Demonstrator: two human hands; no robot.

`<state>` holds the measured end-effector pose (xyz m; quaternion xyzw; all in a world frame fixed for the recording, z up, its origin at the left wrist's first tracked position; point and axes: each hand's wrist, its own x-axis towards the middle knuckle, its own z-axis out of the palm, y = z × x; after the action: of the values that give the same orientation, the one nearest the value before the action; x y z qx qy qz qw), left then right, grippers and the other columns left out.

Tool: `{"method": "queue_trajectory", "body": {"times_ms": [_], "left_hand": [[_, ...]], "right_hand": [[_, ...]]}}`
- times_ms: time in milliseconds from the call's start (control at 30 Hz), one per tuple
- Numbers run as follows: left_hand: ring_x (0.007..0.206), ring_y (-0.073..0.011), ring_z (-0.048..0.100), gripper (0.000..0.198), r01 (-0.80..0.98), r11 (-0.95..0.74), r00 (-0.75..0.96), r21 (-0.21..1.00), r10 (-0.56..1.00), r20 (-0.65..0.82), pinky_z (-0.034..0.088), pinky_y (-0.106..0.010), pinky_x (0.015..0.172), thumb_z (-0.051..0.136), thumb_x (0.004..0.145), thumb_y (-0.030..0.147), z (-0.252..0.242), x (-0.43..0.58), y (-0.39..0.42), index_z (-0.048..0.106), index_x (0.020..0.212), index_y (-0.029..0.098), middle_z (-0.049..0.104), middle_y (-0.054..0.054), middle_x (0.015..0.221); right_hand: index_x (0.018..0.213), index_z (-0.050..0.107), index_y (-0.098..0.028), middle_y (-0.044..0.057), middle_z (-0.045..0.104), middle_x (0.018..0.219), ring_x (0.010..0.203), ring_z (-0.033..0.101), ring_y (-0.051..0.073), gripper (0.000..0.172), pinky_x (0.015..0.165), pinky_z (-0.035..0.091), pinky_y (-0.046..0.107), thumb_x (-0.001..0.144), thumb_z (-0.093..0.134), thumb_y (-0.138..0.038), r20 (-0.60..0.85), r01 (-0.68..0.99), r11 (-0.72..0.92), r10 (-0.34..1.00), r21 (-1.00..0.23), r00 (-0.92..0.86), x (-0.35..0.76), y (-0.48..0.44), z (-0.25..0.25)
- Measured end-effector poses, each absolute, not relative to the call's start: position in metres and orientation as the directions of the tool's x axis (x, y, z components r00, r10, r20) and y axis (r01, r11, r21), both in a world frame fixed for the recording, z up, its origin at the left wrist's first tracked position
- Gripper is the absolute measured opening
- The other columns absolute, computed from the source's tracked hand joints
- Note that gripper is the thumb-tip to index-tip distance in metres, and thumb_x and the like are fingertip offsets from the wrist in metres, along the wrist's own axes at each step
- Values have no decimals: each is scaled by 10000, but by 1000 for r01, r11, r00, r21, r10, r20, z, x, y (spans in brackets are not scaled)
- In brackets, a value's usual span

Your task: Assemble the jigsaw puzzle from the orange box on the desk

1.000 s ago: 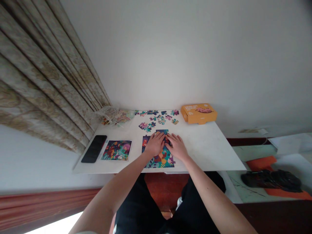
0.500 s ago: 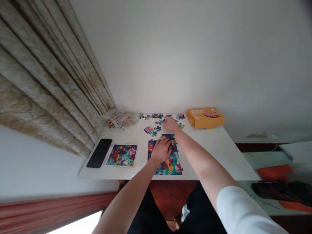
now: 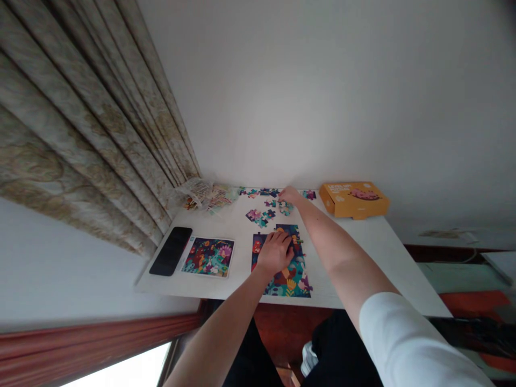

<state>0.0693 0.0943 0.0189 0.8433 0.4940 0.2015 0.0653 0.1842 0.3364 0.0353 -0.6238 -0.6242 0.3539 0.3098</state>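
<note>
My left grip (image 3: 276, 252) lies unclosed, palm down on the joined puzzle (image 3: 297, 269) on the counter (image 3: 379, 242); my right grip (image 3: 288, 195) is among loose pieces (image 3: 254, 216) beyond, pinching one or not, I can't tell. Likely light, stiff card: take edges.

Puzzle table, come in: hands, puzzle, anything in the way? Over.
Left hand on part-built puzzle, blocking some from view. Right hand at loose pieces, grip unclear. Orange box right of both.

The right hand (image 3: 288, 194), earlier on the partly built puzzle (image 3: 296, 271), now reaches among loose pieces (image 3: 286, 208) beyond that puzzle.
</note>
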Motion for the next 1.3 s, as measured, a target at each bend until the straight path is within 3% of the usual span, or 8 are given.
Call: {"method": "queue_trajectory", "body": {"times_ms": [200, 367, 600, 800, 933, 1067, 1300], "left_hand": [[1218, -275, 617, 313, 810, -506, 430, 297, 856, 286, 472, -452, 1092, 554, 971, 245, 17, 69, 95, 690, 1243, 171, 703, -97, 1308], [1232, -267, 610, 308, 821, -508, 443, 260, 855, 272, 468, -446, 1089, 553, 977, 235, 17, 70, 96, 681, 1254, 194, 695, -92, 1315], [1288, -287, 570, 413, 830, -539, 507, 143, 836, 208, 448, -475, 1090, 476, 1019, 237, 20, 68, 96, 600, 1411, 196, 652, -115, 1370], [1305, -290, 568, 394, 841, -532, 511, 102, 842, 173, 360, -516, 1196, 474, 997, 175, 23, 82, 98, 635, 1356, 191, 657, -129, 1362], [1218, -269, 621, 291, 889, -426, 397, 167, 900, 179, 461, -431, 1107, 492, 981, 134, 21, 104, 98, 674, 1208, 136, 673, -159, 1304], [1130, -268, 636, 203, 915, -347, 305, 205, 929, 211, 503, -421, 1035, 502, 996, 160, 18, 115, 95, 671, 1108, 150, 690, -137, 1161], [1186, -274, 610, 237, 903, -356, 295, 239, 920, 258, 486, -430, 1071, 522, 990, 189, 18, 113, 89, 669, 1175, 168, 678, -123, 1263]], "right_hand": [[982, 762, -141, 32, 719, 692, 562, 618, 156, 269, 503, 461, 250, 735, 764, -249, -75, 472, -142, 984, -870, 159, 198, 329, 47], [938, 721, -179, 28, 720, 789, 588, 628, 133, 272, 515, 482, 234, 710, 816, -291, 6, 245, -47, 977, -968, 215, 233, 291, 50], [1009, 667, -214, -29, 631, 753, 631, 675, 172, 669, 631, 579, 332, 527, 931, -596, 23, -36, 31, 976, -999, 216, 295, 182, 7], [1004, 697, -209, 59, 744, 864, 766, 717, 217, 607, 712, 584, 365, 653, 831, -685, 68, 21, 65, 970, -998, 235, 304, 125, -17], [1007, 699, -212, 78, 762, 869, 793, 719, 235, 610, 714, 581, 369, 678, 783, -718, 102, 70, 87, 965, -994, 242, 299, 123, -15], [1002, 706, -202, 95, 767, 906, 802, 719, 239, 607, 658, 574, 346, 669, 790, -703, 84, 77, 68, 969, -995, 231, 300, 124, -10], [1062, 661, -202, 67, 740, 908, 724, 712, 207, 612, 535, 519, 271, 677, 816, -652, 53, 6, 53, 965, -999, 257, 304, 120, -10]]}}
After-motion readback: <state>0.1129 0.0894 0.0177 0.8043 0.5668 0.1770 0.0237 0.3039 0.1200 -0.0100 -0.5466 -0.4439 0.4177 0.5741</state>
